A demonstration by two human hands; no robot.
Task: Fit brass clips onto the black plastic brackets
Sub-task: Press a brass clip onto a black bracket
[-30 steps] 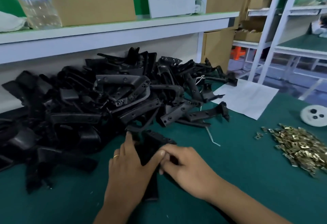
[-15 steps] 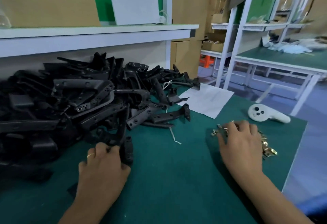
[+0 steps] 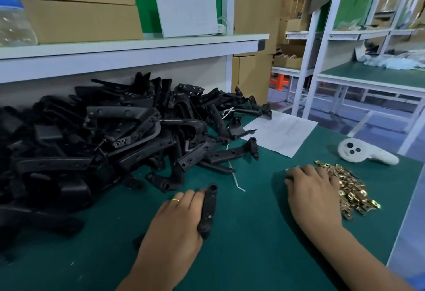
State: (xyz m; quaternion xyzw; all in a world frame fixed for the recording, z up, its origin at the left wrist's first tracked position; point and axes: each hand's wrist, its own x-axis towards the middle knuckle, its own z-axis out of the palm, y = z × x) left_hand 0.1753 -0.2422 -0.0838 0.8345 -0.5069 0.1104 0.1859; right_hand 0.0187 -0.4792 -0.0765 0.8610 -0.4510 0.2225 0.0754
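The left hand (image 3: 174,221) grips one black bracket (image 3: 208,210) on the green desk (image 3: 253,244), near the big heap of brackets (image 3: 103,141). The right hand (image 3: 315,194) lies palm down at the left edge of the brass clips (image 3: 351,189), its fingers (image 3: 296,173) curled; whether they pinch a clip cannot be told.

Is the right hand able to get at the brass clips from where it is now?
Probably yes: the right hand already lies at the near-left edge of the brass clips on the green mat, with nothing between them.
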